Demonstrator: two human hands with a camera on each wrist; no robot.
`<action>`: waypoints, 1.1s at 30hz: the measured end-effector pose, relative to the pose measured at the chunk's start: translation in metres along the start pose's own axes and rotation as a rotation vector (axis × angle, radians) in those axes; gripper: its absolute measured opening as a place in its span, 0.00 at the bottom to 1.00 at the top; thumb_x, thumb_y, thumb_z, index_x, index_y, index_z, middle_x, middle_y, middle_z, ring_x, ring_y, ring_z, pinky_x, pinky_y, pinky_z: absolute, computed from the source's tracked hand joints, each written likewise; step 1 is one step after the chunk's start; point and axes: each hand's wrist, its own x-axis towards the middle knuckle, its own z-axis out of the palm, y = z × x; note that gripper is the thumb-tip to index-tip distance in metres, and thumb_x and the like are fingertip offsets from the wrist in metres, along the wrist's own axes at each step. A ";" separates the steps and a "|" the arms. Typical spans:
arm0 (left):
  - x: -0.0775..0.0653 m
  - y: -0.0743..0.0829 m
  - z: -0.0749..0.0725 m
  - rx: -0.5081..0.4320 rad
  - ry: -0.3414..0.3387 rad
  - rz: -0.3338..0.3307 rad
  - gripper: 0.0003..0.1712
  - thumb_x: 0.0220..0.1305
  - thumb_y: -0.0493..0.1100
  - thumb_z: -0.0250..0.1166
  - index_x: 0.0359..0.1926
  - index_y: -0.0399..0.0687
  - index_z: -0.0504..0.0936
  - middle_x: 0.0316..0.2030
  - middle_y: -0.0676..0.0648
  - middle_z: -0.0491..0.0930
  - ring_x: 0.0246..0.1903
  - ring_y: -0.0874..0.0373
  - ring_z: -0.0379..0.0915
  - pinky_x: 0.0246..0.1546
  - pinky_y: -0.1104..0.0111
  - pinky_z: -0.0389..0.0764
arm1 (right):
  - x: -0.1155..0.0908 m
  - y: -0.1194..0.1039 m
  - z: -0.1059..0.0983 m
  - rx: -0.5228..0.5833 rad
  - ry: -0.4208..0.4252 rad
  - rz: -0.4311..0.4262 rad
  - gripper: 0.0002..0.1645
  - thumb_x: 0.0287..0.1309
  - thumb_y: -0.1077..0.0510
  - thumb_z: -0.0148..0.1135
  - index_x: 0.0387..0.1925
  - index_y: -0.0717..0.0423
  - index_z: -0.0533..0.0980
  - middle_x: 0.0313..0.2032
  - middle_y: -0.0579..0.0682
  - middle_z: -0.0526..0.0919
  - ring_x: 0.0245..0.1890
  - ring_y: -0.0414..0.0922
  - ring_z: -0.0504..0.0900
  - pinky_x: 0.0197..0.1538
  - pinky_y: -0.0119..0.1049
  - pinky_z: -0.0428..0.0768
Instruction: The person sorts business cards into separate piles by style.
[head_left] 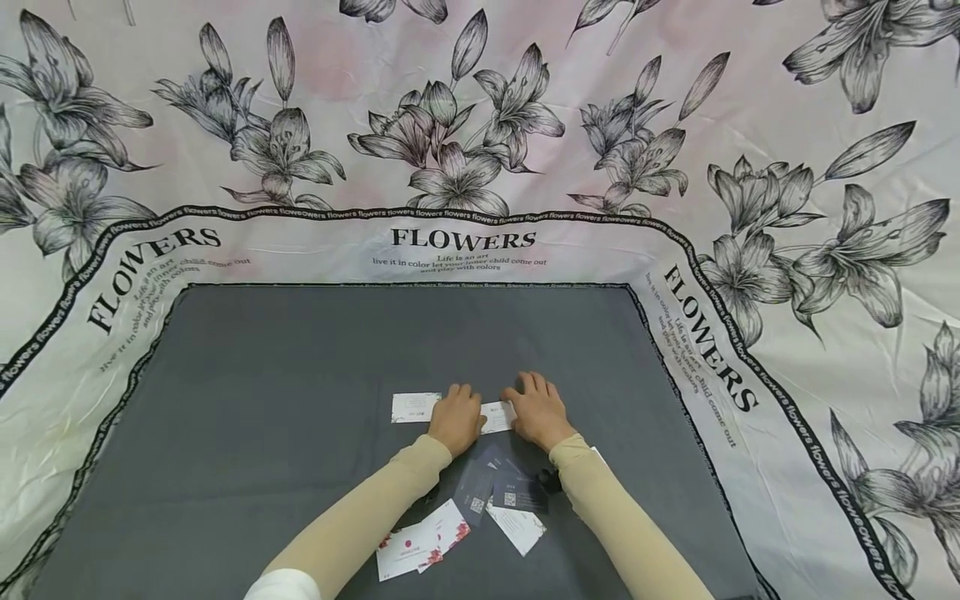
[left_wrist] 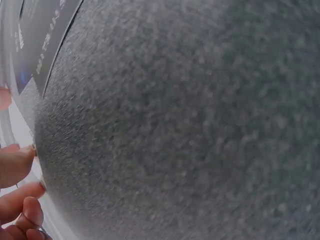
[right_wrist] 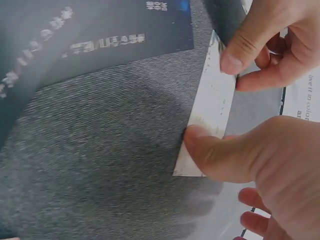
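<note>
Between my two hands is a small white business card (head_left: 497, 417) with fine print, near the middle of the grey cloth. My left hand (head_left: 457, 417) pinches its left end, and my right hand (head_left: 538, 410) pinches the right end. In the right wrist view, both thumbs lie on the face of the white card (right_wrist: 212, 100), with fingers behind its far edge. Left of my left hand lies another white card (head_left: 415, 407). The left wrist view catches only fingertips (left_wrist: 17, 167) at its left edge, along with part of a dark card (left_wrist: 42, 37).
Overlapping dark cards (head_left: 517, 493) with square codes lie below my hands. Closer to me are a white card (head_left: 519, 531) and white cards with red flowers (head_left: 405, 552). Around the grey area (head_left: 300, 375) runs a flower-printed border (head_left: 465, 250).
</note>
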 end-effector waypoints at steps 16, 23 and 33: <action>0.003 -0.018 -0.022 -0.497 -0.099 -0.209 0.08 0.61 0.42 0.64 0.42 0.52 0.78 0.32 0.53 0.79 0.31 0.59 0.71 0.29 0.66 0.70 | 0.017 0.013 0.003 0.552 0.051 0.014 0.09 0.55 0.62 0.65 0.40 0.54 0.80 0.36 0.50 0.83 0.34 0.43 0.78 0.41 0.40 0.74; 0.002 -0.055 -0.051 -0.869 -0.100 -0.385 0.11 0.62 0.43 0.65 0.44 0.44 0.80 0.35 0.47 0.81 0.34 0.56 0.76 0.36 0.63 0.76 | 0.033 0.001 -0.002 1.188 -0.019 0.184 0.15 0.56 0.59 0.66 0.42 0.65 0.77 0.30 0.50 0.83 0.28 0.38 0.79 0.36 0.36 0.80; -0.019 -0.100 -0.056 -1.237 -0.219 -0.620 0.18 0.65 0.49 0.61 0.50 0.44 0.82 0.35 0.47 0.75 0.24 0.57 0.60 0.31 0.63 0.70 | 0.044 -0.041 -0.006 1.304 0.028 0.289 0.16 0.55 0.53 0.68 0.37 0.62 0.81 0.28 0.47 0.82 0.26 0.40 0.78 0.40 0.45 0.80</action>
